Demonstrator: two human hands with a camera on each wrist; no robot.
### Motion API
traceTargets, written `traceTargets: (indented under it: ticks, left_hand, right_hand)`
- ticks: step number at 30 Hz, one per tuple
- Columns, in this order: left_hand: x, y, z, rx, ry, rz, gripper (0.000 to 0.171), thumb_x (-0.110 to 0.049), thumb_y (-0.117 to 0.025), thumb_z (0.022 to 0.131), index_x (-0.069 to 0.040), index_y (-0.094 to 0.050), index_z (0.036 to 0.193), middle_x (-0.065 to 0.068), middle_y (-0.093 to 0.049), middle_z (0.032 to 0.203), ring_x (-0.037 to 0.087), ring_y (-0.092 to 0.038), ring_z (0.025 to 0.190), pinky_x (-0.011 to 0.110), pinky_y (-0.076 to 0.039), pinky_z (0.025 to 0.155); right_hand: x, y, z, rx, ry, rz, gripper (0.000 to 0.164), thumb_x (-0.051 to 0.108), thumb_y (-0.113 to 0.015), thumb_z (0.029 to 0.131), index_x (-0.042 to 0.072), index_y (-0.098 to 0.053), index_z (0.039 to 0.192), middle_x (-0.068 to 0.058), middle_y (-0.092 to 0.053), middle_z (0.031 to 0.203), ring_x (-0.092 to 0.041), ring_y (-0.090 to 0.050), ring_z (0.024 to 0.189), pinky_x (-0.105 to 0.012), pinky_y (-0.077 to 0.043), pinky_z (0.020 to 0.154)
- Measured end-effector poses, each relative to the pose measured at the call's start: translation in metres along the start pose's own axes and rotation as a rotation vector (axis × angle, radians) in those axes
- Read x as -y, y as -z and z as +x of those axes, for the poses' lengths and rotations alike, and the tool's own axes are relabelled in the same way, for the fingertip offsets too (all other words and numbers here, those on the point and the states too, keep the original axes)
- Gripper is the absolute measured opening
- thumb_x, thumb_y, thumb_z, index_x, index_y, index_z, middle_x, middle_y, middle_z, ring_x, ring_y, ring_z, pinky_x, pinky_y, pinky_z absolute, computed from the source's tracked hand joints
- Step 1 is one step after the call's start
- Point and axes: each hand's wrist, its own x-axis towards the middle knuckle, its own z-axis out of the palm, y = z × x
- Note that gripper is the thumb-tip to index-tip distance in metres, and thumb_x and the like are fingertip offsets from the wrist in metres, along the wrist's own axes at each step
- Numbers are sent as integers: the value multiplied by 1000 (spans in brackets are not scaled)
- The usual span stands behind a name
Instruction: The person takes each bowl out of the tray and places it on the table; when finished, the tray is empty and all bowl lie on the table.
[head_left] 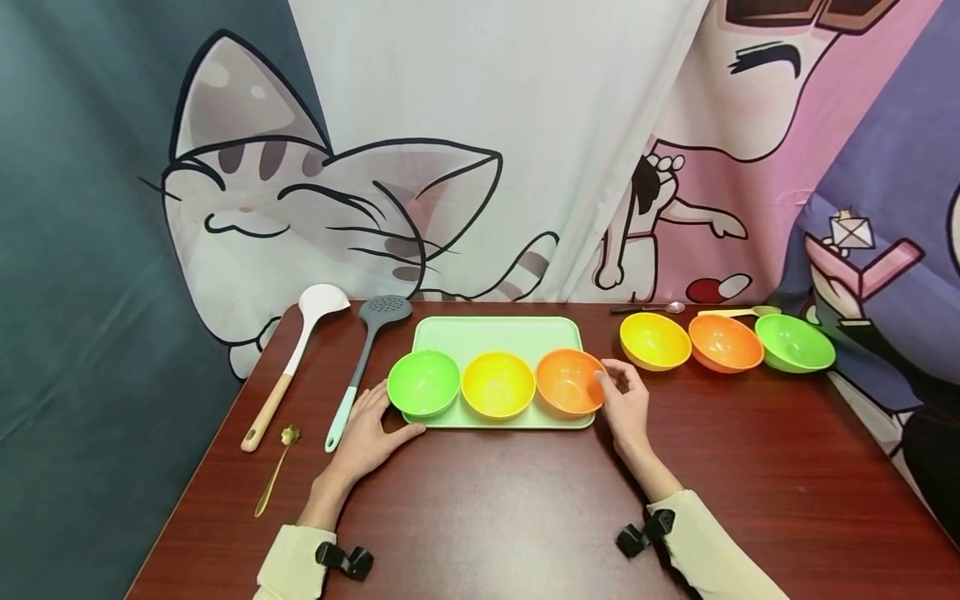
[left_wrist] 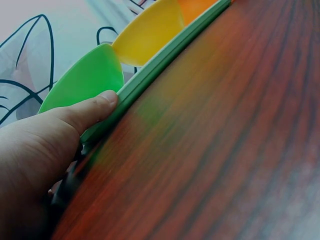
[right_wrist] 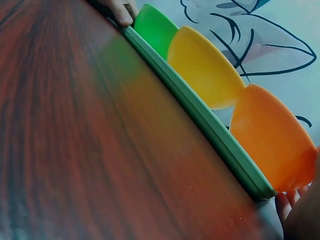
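A pale green tray [head_left: 495, 332] lies between both grips, bearing green [head_left: 423, 383], yellow [head_left: 498, 385] and orange [head_left: 570, 383] bowls. The left grip [head_left: 371, 433] spreads wide around its near corner; the right grip [head_left: 627, 407] is at the orange bowl, its hold impossible to tell. Left of the left grip, a slotted turner [head_left: 367, 354] rests on the tabletop [head_left: 510, 500].

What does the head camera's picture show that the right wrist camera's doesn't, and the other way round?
Only the head view shows the ladle, gray slotted turner and gold spoon at left, plus the row of three bowls at far right, with a dark spoon and a yellowish spoon behind them.

Only the right wrist view shows the tray up close and side-on.

Both show, at least partly, the green bowl, yellow bowl and orange bowl on it, the left hand, right hand, table and printed backdrop.
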Motion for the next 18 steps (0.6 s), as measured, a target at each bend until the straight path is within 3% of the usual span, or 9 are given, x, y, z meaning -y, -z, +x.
traceTargets:
  ticks: [5, 11, 18]
  left_hand:
    - [0, 1, -1, 3, 8, -4, 82, -47, -80, 81, -8, -50, 146, 18, -48, 151, 38, -38, 144, 59, -18, 122]
    - [-1, 2, -2, 20, 20, -8, 83, -48, -80, 81, -9, -50, 147, 17, -46, 152, 38, -36, 145, 59, -17, 122]
    - [0, 1, -1, 14, 18, -3, 83, -48, -80, 81, -8, -49, 147, 17, -47, 151, 37, -36, 145, 58, -17, 122]
  right_hand:
    - [-2, -1, 3, 11, 2, -21, 26, 8, -68, 93, -2, -67, 117, 8, -63, 95, -8, -54, 87, -10, -46, 74]
    - [-6, -2, 7, -19, -5, -39, 20, 7, -68, 92, -3, -69, 110, 1, -66, 93, -6, -56, 84, -10, -47, 72]
    - [-7, 0, 10, -56, 21, -8, 18, 6, -68, 92, -3, -71, 106, 5, -66, 86, -6, -57, 80, -11, -48, 70]
